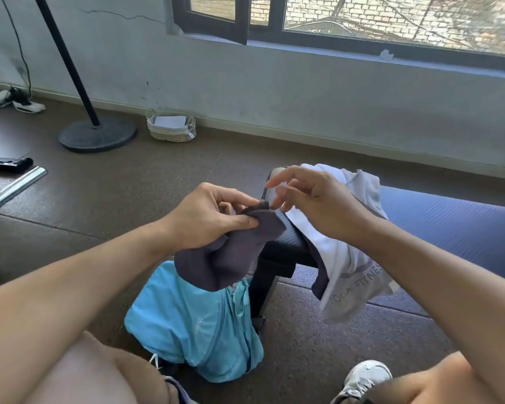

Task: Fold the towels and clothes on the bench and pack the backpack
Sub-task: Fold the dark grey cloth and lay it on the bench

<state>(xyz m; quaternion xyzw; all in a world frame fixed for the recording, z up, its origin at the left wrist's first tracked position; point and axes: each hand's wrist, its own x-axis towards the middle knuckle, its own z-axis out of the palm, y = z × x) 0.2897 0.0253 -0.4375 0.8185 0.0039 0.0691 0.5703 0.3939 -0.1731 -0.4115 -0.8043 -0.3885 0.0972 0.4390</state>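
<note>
My left hand [207, 217] pinches the top edge of a dark grey cloth [231, 255], which hangs down over the light blue backpack [193, 325] standing on the floor between my knees. My right hand [312, 199] hovers just right of the cloth's top corner with loosely spread fingers and holds nothing. Behind it, a white and grey towel [347, 258] printed with "FITNESS" drapes over the end of the dark blue padded bench [449, 217].
A round black stand base [96, 135] with its slanted pole and a small wicker basket [171, 126] sit on the brown floor by the wall. Dark equipment and a metal rail [12, 188] lie at the left. My white shoe [365, 377] is at the bottom right.
</note>
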